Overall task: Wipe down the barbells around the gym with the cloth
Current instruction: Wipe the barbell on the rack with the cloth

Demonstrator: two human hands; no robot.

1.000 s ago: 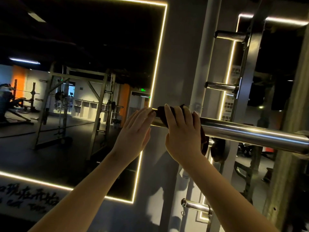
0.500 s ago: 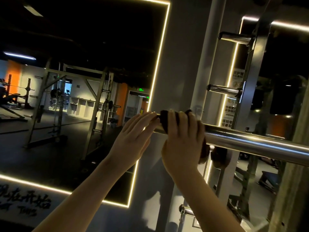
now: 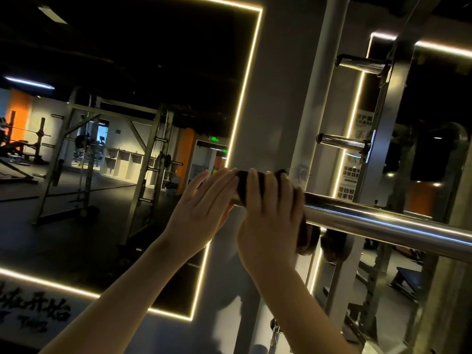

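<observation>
The shiny barbell (image 3: 383, 222) runs from the middle to 3 o'clock, likely heavy and slippery. The right hand (image 3: 270, 221) curls its fingers round the bar's end, over the soft cloth (image 3: 241, 186). The left hand (image 3: 201, 208) touches it with straight fingers.

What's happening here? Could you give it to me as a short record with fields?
Place: dim gym, light-edged mirror on the wall
Object cleaned: chrome barbell, near its end
Tool: dark cloth, wrapped round the bar
Right hand: grips the cloth on the bar
Left hand: fingers straight, at the bar's end beside the cloth
Nearby: steel rack pegs
</observation>
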